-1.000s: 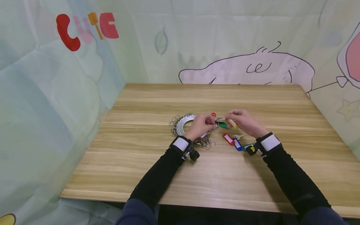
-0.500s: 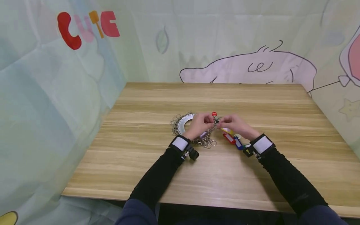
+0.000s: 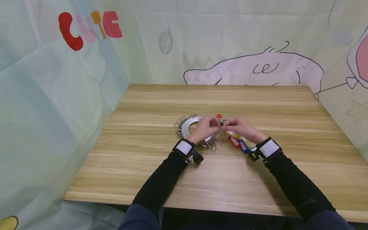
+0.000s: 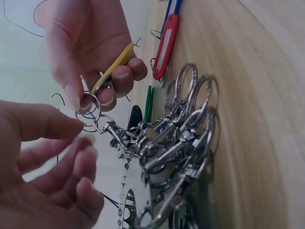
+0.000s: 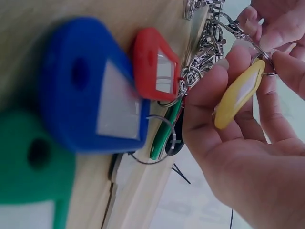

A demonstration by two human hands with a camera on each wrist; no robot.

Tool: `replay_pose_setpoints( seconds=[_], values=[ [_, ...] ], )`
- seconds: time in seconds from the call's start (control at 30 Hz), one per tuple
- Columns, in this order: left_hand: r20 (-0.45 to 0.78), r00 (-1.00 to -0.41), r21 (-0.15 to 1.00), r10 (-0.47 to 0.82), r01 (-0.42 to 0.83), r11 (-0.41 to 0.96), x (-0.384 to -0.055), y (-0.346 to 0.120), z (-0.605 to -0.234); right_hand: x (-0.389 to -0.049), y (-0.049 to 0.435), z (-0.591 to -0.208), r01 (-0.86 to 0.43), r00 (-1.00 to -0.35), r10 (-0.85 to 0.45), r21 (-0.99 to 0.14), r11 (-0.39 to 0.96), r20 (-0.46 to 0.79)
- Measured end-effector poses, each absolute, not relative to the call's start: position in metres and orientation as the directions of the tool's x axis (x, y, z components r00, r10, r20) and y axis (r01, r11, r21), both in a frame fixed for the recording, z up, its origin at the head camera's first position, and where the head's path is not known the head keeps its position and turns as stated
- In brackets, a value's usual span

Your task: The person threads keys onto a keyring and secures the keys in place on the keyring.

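In the head view my left hand (image 3: pixel 203 129) and right hand (image 3: pixel 242 128) meet just above the table, fingertips almost together. The left thumb and finger pinch a metal split ring (image 4: pixel 98 106) joined to a swivel clasp (image 4: pixel 114 129). My right hand pinches a yellow key tag (image 5: pixel 240 95) by its ring end, with the tag lying across its fingers. The tag's ring and the clasp's ring overlap at the fingertips; I cannot tell whether they are linked. Below hang many more swivel clasps (image 4: pixel 183 148) from a white ring-shaped plate (image 3: pixel 186 126), partly covered by the left hand.
On the table near the right hand lie a red key tag (image 3: pixel 234 141), a blue key tag (image 3: pixel 243 146) and a green key tag (image 5: pixel 33 162). Another red tag (image 3: pixel 219 116) sits beyond the fingertips, beside a green one (image 5: pixel 167 129). Fabric (image 3: pixel 161 38) hangs behind the table.
My right hand has moved left with the yellow key tag, up to the left hand's fingertips. The left hand stays nearly in place; over the last half second both hands barely shift.
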State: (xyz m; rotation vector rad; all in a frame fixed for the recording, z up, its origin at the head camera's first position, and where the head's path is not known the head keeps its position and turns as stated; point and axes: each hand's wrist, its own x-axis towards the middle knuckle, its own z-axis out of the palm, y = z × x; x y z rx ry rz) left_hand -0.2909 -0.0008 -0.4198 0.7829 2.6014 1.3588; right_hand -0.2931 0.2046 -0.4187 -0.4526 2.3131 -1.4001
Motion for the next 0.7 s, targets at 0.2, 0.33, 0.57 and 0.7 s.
replay_pose_setpoints(
  seconds=[0.2,0.33,0.57,0.7],
  values=[
    [0.154,-0.863,0.76,0.481,0.415,0.5,-0.293,0.0008,-0.4229,-0.2925,0.2042,-0.4193,-0.078,-0.871,-0.469,-0.904,0.421,-0.143],
    [0.171,-0.861,0.762,0.479,0.424,0.49,-0.2925,0.0022,-0.4236,-0.2923,0.2043,-0.4177,-0.085,-0.876,-0.459,-0.89,0.447,-0.147],
    [0.251,-0.857,0.738,0.451,0.471,0.484,-0.29,0.0047,-0.4243,-0.2913,0.2023,-0.4167,-0.077,-0.879,-0.452,-0.892,0.445,-0.149],
    [0.276,-0.86,0.753,0.429,0.471,0.46,-0.2895,0.0058,-0.4243,-0.2898,0.2012,-0.4183,-0.069,-0.884,-0.447,-0.906,0.418,-0.139]
  ],
)
